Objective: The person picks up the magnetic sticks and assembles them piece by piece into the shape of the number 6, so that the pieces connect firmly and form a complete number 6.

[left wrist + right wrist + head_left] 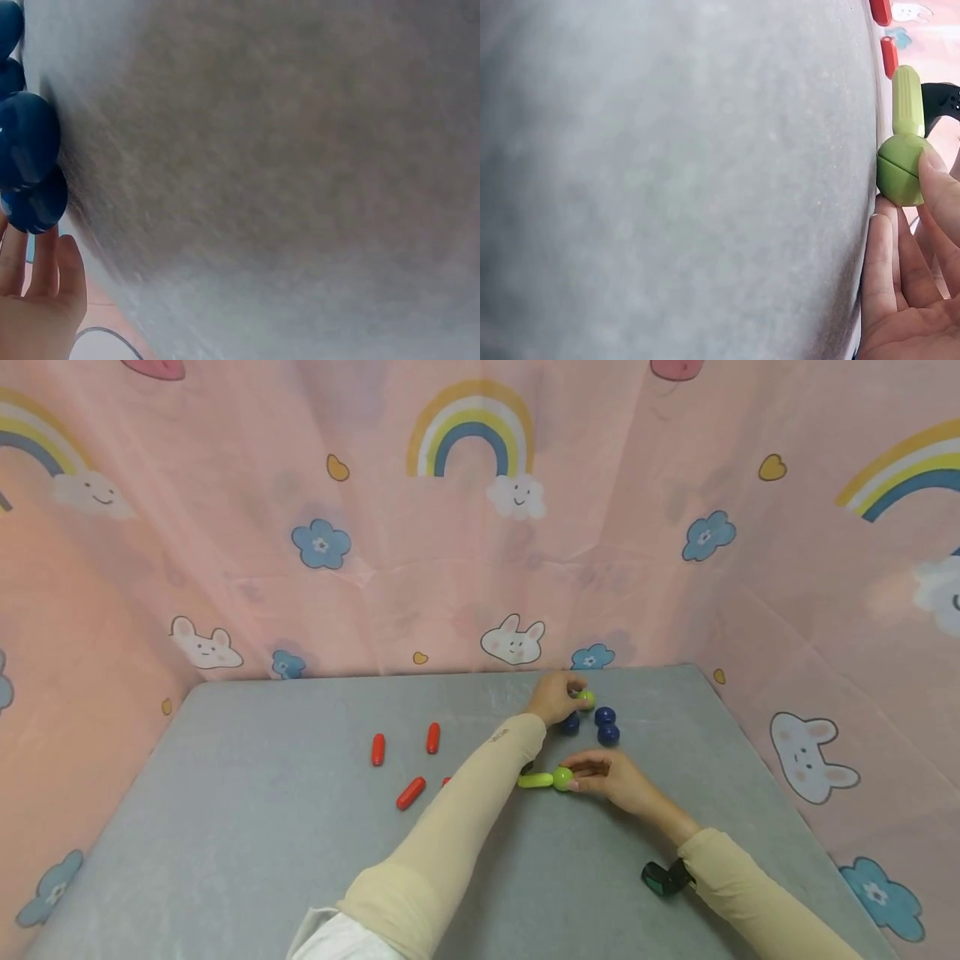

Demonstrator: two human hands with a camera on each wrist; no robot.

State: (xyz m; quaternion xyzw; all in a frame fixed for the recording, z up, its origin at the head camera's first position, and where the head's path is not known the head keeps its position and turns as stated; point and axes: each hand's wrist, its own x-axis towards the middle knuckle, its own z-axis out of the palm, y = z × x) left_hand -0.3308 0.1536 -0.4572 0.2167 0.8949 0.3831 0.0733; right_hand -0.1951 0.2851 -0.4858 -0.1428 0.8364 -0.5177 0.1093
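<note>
Right grip: We see the right hand (611, 777) pinching the near green ball (562, 778) between its thumb and fingers, the ball held out at the fingertips.
Green stick: Its end meets that ball on the side away from the right palm; the green stick (535, 781) points from the grip towards the left sleeve (480, 789).
Left grip: Beyond the right hand, we find the left hand (555, 697) holding the far green ball (587, 699), pinched at the fingertips and partly hidden by them.
Blue balls: Three in our head view; of these blue balls (608, 735), one sits just below the left hand, and two lie together near the left grip, on its right.
Red sticks: Well apart from both grips, on the other side of the left sleeve, we count three red sticks (411, 793) on the grey table (247, 827), plus a sliver of red at the sleeve's edge.
</note>
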